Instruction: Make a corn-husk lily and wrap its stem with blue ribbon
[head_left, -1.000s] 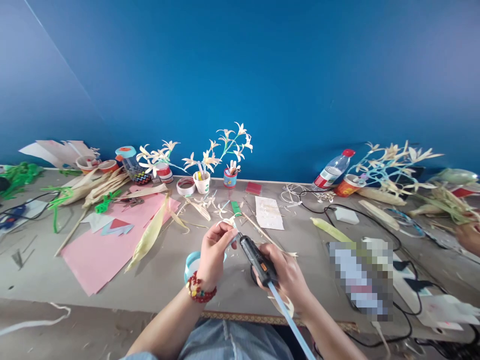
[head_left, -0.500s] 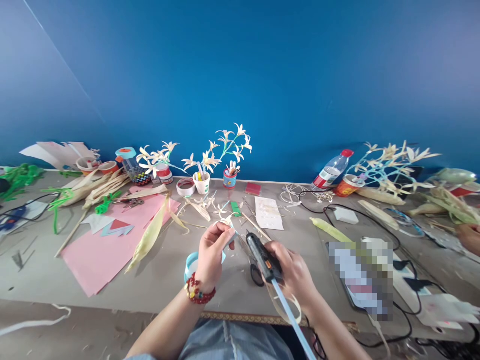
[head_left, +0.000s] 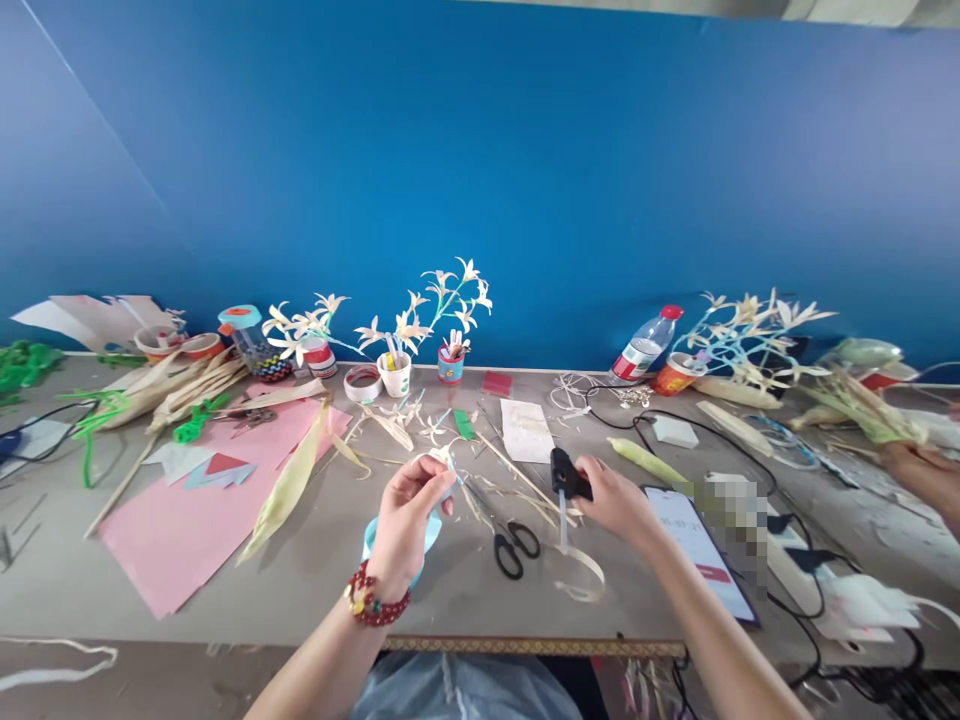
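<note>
My left hand (head_left: 409,510), with a red bead bracelet at its wrist, pinches a small pale flower (head_left: 442,457) with a bit of light blue at its base. A light blue ring-shaped roll (head_left: 433,532) is partly hidden behind that hand. My right hand (head_left: 615,503) is wrapped round the black handle of a glue gun (head_left: 566,472), with a whitish glue stick (head_left: 562,520) hanging from its rear. Between my hands lie black-handled scissors (head_left: 514,548), their blades pointing away from me. A curled pale strip (head_left: 589,575) rests below the glue gun.
Cups with pale husk flowers (head_left: 394,375) line the blue wall. Pink paper (head_left: 172,545) and corn husks (head_left: 289,490) lie left. On the right are a phone (head_left: 712,560), a power strip (head_left: 799,575), cables and a bottle (head_left: 649,345). Another person's hand (head_left: 919,470) is at far right.
My right hand has carried the glue gun rightward, away from my left hand, and turned it. The scissors now show uncovered. My left hand keeps its pinch on the flower.
</note>
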